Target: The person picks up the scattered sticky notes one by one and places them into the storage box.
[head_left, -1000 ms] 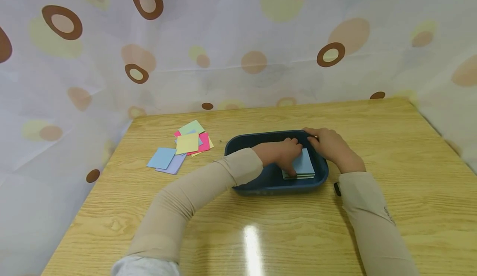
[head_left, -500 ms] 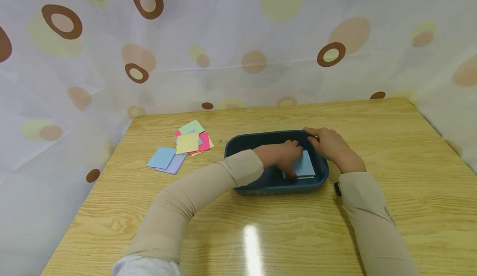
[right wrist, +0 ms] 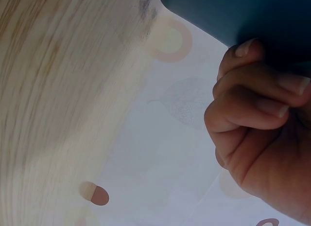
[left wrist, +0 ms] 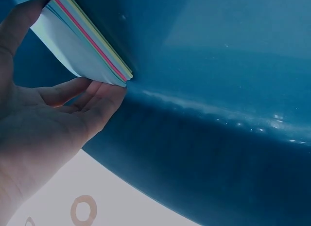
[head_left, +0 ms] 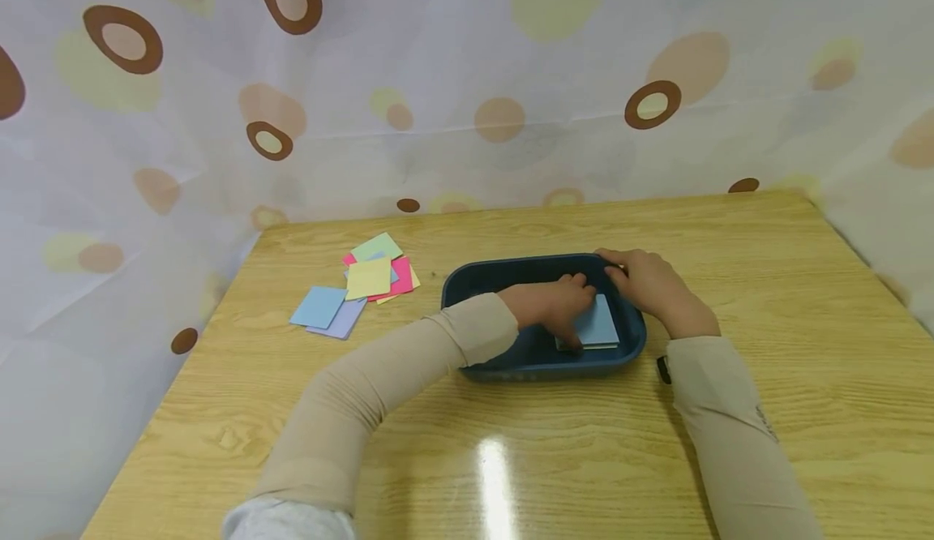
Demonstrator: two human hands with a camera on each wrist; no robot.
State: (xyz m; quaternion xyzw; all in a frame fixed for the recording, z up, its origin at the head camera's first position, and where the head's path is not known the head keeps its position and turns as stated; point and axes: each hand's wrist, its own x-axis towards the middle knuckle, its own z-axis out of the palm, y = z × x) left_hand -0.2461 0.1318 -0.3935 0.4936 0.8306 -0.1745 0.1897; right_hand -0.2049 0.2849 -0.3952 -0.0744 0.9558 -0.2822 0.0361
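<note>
Nearest me, my beige sleeves (head_left: pixel 409 366) reach in over the wood-grain tabletop (head_left: pixel 182 451), and here's the near wall of the dark blue plastic tub (head_left: pixel 540 375). Inside, towards its right end, sits the stack of square paper notes (head_left: pixel 598 325), pale blue on top, pink and yellow edges showing below. My left hand (head_left: pixel 550 305) spans it, thumb on the near edge, fingers curled at the far one. Light stuff, I'd judge: bendy, easily creased, loose sheets likely to slide, so opposite edges look the place to pinch. Off left, a blue note (head_left: pixel 319 306) overlaps a lavender one (head_left: pixel 344 323). My right hand (head_left: pixel 652 289) grips the tub's far right corner. Farther left, yellow, pink and green notes (head_left: pixel 368 278) lie fanned; beyond hangs spotted cloth (head_left: pixel 452 29).
</note>
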